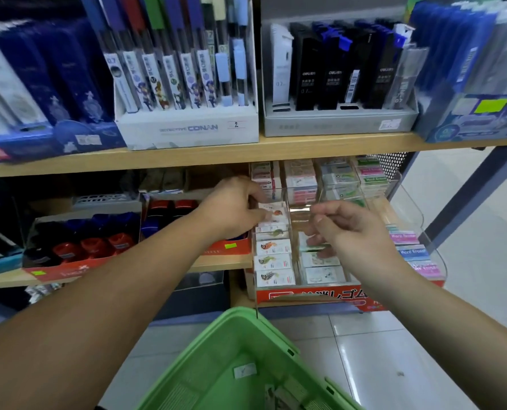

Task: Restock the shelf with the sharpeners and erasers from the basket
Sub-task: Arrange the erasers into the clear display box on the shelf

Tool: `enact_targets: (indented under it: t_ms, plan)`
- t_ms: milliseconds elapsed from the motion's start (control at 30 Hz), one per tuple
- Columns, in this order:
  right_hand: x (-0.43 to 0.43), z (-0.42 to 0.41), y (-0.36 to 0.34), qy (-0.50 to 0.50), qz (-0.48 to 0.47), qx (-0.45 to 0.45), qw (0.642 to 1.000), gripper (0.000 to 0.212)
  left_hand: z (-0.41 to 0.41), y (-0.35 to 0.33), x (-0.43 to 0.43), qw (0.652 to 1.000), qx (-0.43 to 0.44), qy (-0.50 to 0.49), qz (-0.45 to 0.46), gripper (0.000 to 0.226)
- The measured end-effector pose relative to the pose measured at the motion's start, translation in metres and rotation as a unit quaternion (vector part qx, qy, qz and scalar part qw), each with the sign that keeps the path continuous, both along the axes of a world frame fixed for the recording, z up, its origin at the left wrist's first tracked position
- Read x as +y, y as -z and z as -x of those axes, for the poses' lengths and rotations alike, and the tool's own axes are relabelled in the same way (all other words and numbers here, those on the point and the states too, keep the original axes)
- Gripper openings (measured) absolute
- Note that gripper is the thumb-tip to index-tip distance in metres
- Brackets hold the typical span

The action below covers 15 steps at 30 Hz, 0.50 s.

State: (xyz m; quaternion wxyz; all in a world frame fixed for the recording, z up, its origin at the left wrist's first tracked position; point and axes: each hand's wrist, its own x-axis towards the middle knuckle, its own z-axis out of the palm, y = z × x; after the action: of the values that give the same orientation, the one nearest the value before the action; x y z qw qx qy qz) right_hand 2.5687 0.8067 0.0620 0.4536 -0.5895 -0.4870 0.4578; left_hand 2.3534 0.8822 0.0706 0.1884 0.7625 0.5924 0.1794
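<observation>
The grip of the left hand (231, 208) is narrow, thumb and fingertips pinching a fish-print eraser (276, 213) at the far end of the leftmost column in the clear display tray (409, 202). Left of that tray, on the same shelf (211, 263), sits a red carton (68, 270) of red and dark blue items (too blurred to name). Inside the tray, more fish-print erasers lie in a row toward its near end, with stacked packs at its back. Over the tray's middle column hangs the right hand (353, 229), fingers curled, tips just above or on a pale green eraser (314, 246); I cannot tell whether this grip holds it. At the tray's right side lie pastel erasers (406, 236) with printed labels. Below the tray's front edge is the green basket (205, 344), a few small items in its bottom.
</observation>
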Motion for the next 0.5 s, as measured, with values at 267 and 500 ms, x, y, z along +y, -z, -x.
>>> enact_targets:
  t_ms: [267, 500]
  plan:
    - [-0.004, -0.002, 0.001, -0.026, -0.006, -0.016, 1.0, 0.018, 0.003, 0.005, -0.012, 0.995, -0.048, 0.033, 0.084, 0.019]
    - [-0.033, -0.007, 0.0, -0.118, -0.048, -0.127, 0.984, 0.008, 0.011, -0.013, -0.061, 0.995, -0.004, 0.07, -0.074, 0.01]
